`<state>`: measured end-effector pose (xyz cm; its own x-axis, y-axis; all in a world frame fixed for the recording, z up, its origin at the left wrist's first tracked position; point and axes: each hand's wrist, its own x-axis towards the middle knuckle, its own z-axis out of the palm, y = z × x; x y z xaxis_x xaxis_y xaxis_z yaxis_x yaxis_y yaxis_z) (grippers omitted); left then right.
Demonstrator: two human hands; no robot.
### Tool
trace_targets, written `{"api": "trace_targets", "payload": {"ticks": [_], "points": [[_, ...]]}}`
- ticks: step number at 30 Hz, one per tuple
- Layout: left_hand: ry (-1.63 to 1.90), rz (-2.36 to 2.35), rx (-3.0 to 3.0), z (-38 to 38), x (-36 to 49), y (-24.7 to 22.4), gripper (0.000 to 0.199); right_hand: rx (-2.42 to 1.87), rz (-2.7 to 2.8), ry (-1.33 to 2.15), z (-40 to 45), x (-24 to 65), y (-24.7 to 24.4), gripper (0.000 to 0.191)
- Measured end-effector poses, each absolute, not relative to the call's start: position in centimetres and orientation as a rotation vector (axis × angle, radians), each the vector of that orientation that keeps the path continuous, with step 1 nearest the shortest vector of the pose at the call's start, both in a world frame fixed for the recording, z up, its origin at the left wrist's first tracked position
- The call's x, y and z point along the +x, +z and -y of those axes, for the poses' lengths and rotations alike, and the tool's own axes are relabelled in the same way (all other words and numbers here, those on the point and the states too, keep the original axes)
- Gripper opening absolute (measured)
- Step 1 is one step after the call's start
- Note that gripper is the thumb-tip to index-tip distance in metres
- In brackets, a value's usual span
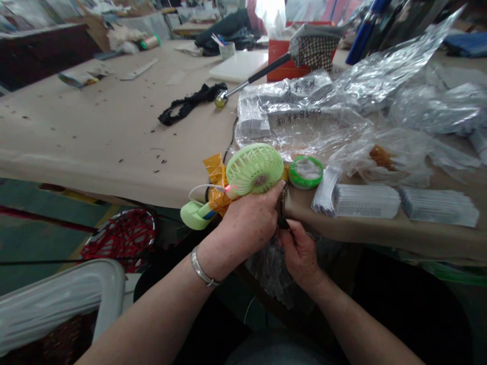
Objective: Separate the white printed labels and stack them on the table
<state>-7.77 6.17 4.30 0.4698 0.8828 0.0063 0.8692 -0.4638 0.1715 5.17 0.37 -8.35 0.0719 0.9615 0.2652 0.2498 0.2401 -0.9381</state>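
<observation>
Just past the table's front edge, my left hand, with a bracelet on its wrist, is closed round the upper part of a narrow dark strip. Thumb and fingers of my right hand pinch its lower end; what the strip is I cannot make out. Right behind my left hand stands a light green handheld fan, its handle fixed at the edge with amber tape. A green round tub with white wadding inside sits to the right of the fan.
Stacks of printed white labels lie along the right front edge. Behind them spread clear plastic bags. A black lacy piece and a rod with a yellow end lie farther back. A white-rimmed bin stands lower left.
</observation>
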Motion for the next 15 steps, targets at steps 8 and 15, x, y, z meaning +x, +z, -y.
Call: {"api": "trace_targets", "payload": {"ticks": [8,15], "points": [[0.169,-1.522,2.563,-6.28,-7.84,4.14,0.055,-1.210,1.433,0.816,-0.45,5.28,-8.50,0.015],[0.153,-1.522,2.543,-6.34,-7.84,4.34,0.055,-1.133,1.344,0.918,-0.27,4.51,-8.06,0.013]]}}
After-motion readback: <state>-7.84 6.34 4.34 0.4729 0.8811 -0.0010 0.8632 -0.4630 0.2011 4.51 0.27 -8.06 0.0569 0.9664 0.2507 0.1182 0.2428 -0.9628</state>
